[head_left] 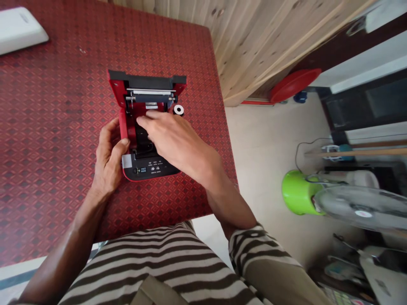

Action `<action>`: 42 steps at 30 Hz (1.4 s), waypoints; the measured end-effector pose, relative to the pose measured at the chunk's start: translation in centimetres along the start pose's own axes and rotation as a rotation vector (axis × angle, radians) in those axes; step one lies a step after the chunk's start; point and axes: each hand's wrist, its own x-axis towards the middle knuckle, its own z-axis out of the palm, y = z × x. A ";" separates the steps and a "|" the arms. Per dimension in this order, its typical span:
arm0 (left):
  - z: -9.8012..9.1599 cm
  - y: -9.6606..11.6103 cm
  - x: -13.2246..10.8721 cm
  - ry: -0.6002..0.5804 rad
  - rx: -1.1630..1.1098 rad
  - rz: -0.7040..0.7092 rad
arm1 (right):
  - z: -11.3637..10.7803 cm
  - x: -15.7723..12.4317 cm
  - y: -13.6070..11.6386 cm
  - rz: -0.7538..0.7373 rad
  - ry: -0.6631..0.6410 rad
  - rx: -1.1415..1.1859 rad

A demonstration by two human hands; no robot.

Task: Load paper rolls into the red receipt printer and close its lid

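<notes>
- Head view, far left: a white object [20, 30] lies at the upper corner, cut off by the picture's edge, on the red patterned worktop [54, 140].
- Next, the left hand [110, 156] grips the near-left side of a red-and-black machine [140, 137], its thumb over the rim and its other fingers outside, clamped on the wall.
- The machine sits on the worktop near its right-hand end, its lid [149, 80] raised at the far side, with a roller [151, 98] below the lid's edge and a control panel [155, 168] facing the person.
- The right hand [174, 135] reaches in from the right, fingers bent down inside the open body; I cannot tell whether they hold anything.
- Just beside the machine, to the right, is a small roll [181, 110] with a white ring-shaped face.
- Well apart, beyond the worktop, a green bucket [294, 192] and then a fan [365, 212] stand over the pale floor [254, 144].
</notes>
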 end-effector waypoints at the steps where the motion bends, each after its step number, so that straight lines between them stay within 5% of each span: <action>1: 0.0 0.0 0.0 -0.003 -0.002 0.002 | -0.6 -0.6 -0.1 -0.014 -0.033 0.031; 6: 0.1 0.1 0.0 0.007 0.059 0.018 | -1.9 -3.5 -0.1 -0.152 -0.088 0.209; 24: -0.4 0.5 0.2 0.020 -0.048 -0.109 | 2.3 -7.8 -1.6 -0.114 0.546 -0.106; 29: -1.7 3.0 0.7 0.187 0.244 0.091 | 3.1 -7.7 -1.7 -0.080 0.630 -0.173; 35: -1.7 6.1 3.4 0.161 0.340 0.205 | 3.3 -7.8 -1.8 -0.066 0.673 -0.158; 42: 0.5 4.1 8.5 0.093 0.010 0.158 | 3.5 -8.7 -2.3 -0.076 0.603 -0.205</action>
